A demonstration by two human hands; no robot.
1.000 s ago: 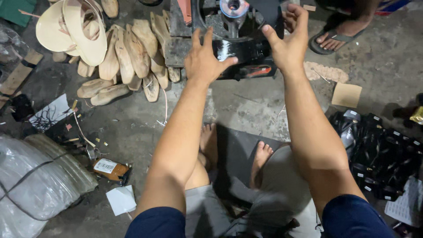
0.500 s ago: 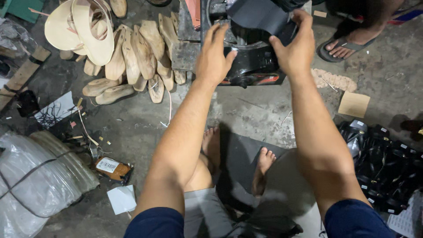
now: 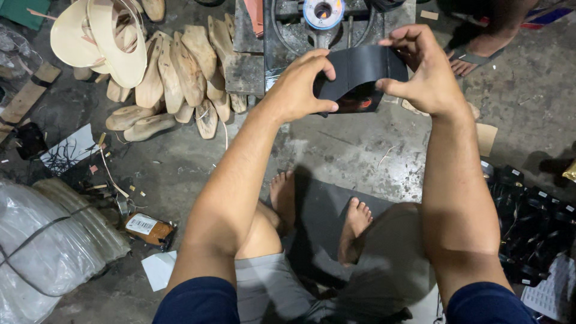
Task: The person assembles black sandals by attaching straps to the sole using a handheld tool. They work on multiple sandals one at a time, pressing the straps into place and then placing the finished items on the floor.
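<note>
**Black sheet piece held up between both hands over the workshop floor**

The black sheet piece (image 3: 360, 72), a flat, flexible strip of dark material, is lifted in front of the person and bowed into a shallow curve. The left hand (image 3: 300, 90) is clamped on its left end, thumb under and fingers curled over the top edge. The right hand (image 3: 423, 72) is clamped on its right end, pinching the edge between thumb and fingers. The strip spans the gap between the two hands, above a dark object with an orange patch (image 3: 354, 102) that shows just beneath it; what that object is cannot be told.

Behind the strip stands a dark metal machine (image 3: 282, 42) with a round spool-like part (image 3: 323, 11) at the top. To its left lies a heap of wooden shoe lasts (image 3: 174, 72) on the concrete floor (image 3: 336, 144), with pale cut soles (image 3: 99, 33) stacked beside them. Further left and lower lie paper scraps (image 3: 69, 150), a small labelled box (image 3: 147, 228) and a bundle wrapped in clear plastic (image 3: 42, 246).

The person's own bare feet (image 3: 354, 222) rest on a dark mat (image 3: 324, 210) below the arms. At the right edge sits a pile of black pieces with small white tags (image 3: 534, 216). At the top right, another person's sandalled foot (image 3: 474, 57) rests on the floor, well apart from the hands.
</note>
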